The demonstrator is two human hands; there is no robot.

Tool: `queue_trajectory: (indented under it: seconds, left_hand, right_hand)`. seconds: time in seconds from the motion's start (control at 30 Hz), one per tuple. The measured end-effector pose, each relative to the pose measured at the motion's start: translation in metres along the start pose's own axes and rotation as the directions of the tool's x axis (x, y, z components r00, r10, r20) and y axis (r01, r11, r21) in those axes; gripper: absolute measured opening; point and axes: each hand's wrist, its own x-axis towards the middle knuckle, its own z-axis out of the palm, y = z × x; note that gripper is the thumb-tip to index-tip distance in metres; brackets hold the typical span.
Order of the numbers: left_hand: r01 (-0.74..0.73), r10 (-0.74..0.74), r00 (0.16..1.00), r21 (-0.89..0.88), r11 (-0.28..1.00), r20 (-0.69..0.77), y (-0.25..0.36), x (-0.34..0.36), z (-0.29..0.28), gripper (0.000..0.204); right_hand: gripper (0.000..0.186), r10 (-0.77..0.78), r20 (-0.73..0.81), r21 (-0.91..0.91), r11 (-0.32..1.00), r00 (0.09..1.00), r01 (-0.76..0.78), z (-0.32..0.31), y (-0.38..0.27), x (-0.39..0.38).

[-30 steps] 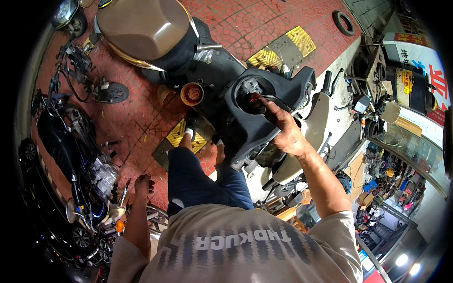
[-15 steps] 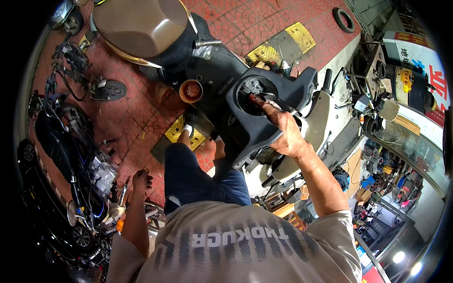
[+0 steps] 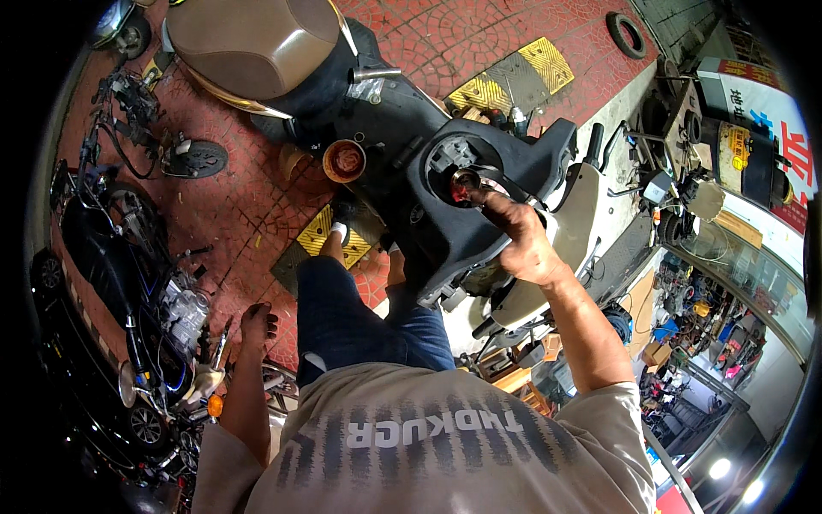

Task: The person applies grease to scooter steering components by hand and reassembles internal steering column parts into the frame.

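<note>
My right hand (image 3: 527,244) reaches over a black plastic scooter panel (image 3: 514,146) with a round opening. At its fingertips, inside the opening, is a small red part with a shiny round rim (image 3: 465,184); the fingers are closed on it and partly hide it. Grey mechanical parts (image 3: 458,154) show deeper in the opening. My left hand (image 3: 258,324) hangs low at my side over the red paving, fingers loosely bent and apart, with nothing visible in it. An orange-brown round container (image 3: 329,171) with reddish-brown stuff inside stands on the scooter's dark floorboard.
The scooter's brown seat (image 3: 257,43) is at the upper left, its handlebar (image 3: 593,146) to the right. A motorcycle (image 3: 103,257) stands at left. Yellow-black ramps (image 3: 545,67), a loose tyre (image 3: 625,36) and a cluttered workshop (image 3: 702,317) lie around.
My right hand has shifted and turned slightly at the opening, and the red part with its shiny rim now shows more at the fingertips. My left hand stays nearly still.
</note>
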Motion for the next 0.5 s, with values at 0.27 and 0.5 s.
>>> queue_trajectory:
  seconds: [0.27,0.5]
  left_hand:
    - [0.027,-0.027,0.999,0.008,1.0,-0.027,-0.002,0.003,0.004,0.019]
    - [0.002,-0.002,0.999,-0.007,1.0,-0.037,0.001,0.001,0.008,0.024]
  right_hand:
    - [0.068,0.104,-0.134,-0.214,0.968,0.985,-0.131,-0.005,-0.012,0.0]
    - [0.08,0.148,-0.032,-0.623,0.77,0.989,-0.135,-0.004,-0.025,0.01]
